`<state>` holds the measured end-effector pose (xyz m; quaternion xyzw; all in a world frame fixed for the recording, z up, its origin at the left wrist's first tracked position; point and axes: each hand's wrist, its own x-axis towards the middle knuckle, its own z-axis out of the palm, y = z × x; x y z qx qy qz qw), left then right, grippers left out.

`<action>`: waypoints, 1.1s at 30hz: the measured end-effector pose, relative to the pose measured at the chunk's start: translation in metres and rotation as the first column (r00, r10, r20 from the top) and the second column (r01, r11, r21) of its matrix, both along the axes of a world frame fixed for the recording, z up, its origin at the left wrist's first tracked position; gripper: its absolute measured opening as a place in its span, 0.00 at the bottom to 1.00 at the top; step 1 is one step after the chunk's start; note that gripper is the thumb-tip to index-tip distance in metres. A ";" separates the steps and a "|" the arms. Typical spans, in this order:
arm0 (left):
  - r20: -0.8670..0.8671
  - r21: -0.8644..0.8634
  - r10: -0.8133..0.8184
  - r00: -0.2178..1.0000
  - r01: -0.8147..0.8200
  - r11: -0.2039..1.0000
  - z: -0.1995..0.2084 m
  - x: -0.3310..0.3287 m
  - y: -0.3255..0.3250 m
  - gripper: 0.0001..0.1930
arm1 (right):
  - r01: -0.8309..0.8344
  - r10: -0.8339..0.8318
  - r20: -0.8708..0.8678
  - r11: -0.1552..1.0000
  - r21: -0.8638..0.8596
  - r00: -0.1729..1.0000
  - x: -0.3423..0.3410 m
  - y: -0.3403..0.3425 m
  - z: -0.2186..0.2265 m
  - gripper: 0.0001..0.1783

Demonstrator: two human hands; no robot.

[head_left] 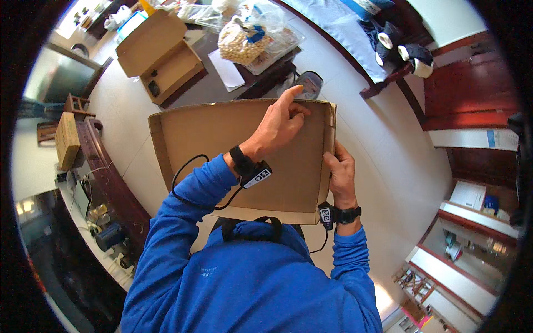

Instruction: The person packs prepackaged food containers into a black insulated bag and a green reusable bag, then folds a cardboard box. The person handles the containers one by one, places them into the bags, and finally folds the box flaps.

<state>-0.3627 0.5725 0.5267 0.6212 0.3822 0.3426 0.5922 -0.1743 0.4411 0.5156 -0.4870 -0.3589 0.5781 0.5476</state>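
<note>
bright daylight | sharp centre | fisheye-bent edges | black corners

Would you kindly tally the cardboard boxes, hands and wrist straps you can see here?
Cardboard boxes: 3 (flat box being folded, open box on table, small box at left)
hands: 2 (left, right)
Wrist straps: 2
Total: 7

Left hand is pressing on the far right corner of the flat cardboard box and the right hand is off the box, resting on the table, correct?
Not quite. In the head view the left hand does press at the far right corner of the cardboard box, but the right hand is not on the table: it grips the box's right edge.
</note>
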 end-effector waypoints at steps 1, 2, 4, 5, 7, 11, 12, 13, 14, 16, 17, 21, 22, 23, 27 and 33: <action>0.014 -0.007 -0.028 1.000 0.028 1.000 -0.001 0.005 -0.002 0.33 | 0.026 -0.027 0.017 1.000 0.007 0.999 0.001 -0.007 0.002 0.28; 0.027 -0.012 -0.057 0.998 0.057 0.998 -0.001 0.010 -0.005 0.33 | 0.054 -0.054 0.034 0.998 0.014 0.998 0.002 -0.015 0.003 0.28; 0.052 -0.004 -0.085 0.995 0.086 0.996 -0.001 0.019 -0.011 0.31 | 0.108 -0.110 0.087 0.994 0.024 0.990 0.003 -0.028 0.005 0.28; 0.063 0.003 -0.100 0.993 0.100 0.995 0.001 0.023 -0.012 0.30 | 0.135 -0.138 0.125 0.990 0.031 0.983 0.003 -0.035 0.007 0.27; 0.031 0.043 -0.147 0.989 0.145 0.988 0.006 0.029 -0.015 0.29 | 0.183 -0.187 0.179 0.982 0.040 0.966 0.005 -0.044 0.008 0.27; 0.045 0.062 -0.217 0.975 0.214 0.975 0.027 0.036 -0.024 0.25 | 0.260 -0.265 0.268 0.964 0.056 0.926 0.013 -0.060 0.013 0.29; 0.037 0.101 -0.230 0.972 0.226 0.969 0.035 0.036 -0.028 0.23 | 0.271 -0.279 0.290 0.960 0.067 0.916 0.016 -0.063 0.016 0.29; 0.020 0.132 -0.242 0.970 0.237 0.962 0.043 0.034 -0.033 0.21 | 0.287 -0.289 0.297 0.956 0.051 0.910 0.019 -0.067 0.018 0.30; 0.006 0.172 -0.251 0.968 0.246 0.954 0.052 0.033 -0.039 0.19 | 0.302 -0.300 0.304 0.952 0.041 0.904 0.022 -0.073 0.022 0.30; -0.022 0.304 -0.183 0.983 0.181 0.935 0.069 0.034 -0.051 0.17 | 0.319 -0.320 0.330 0.946 0.057 0.888 0.027 -0.081 0.027 0.31; -0.020 0.372 -0.150 0.988 0.147 0.917 0.076 0.035 -0.052 0.15 | 0.323 -0.330 0.348 0.943 0.080 0.878 0.028 -0.084 0.028 0.31; -0.108 0.788 -0.037 0.993 0.108 0.606 0.099 0.054 -0.041 0.16 | 0.291 -0.332 0.439 0.943 0.160 0.835 0.040 -0.100 0.036 0.30; -0.187 0.693 -0.130 0.974 0.224 0.685 0.102 0.058 -0.041 0.19 | 0.285 -0.341 0.485 0.940 0.187 0.805 0.044 -0.105 0.038 0.29; -0.273 0.563 -0.205 0.940 0.329 0.758 0.104 0.065 -0.043 0.20 | 0.264 -0.337 0.508 0.941 0.212 0.793 0.049 -0.109 0.040 0.29; -0.344 0.502 -0.457 0.820 0.572 0.649 0.109 0.091 -0.053 0.24 | 0.233 -0.335 0.515 0.939 0.253 0.789 0.074 -0.130 0.046 0.30; -0.293 0.387 -0.589 0.753 0.657 0.647 0.107 0.131 -0.087 0.28 | 0.230 -0.350 0.497 0.930 0.287 0.794 0.114 -0.168 0.040 0.31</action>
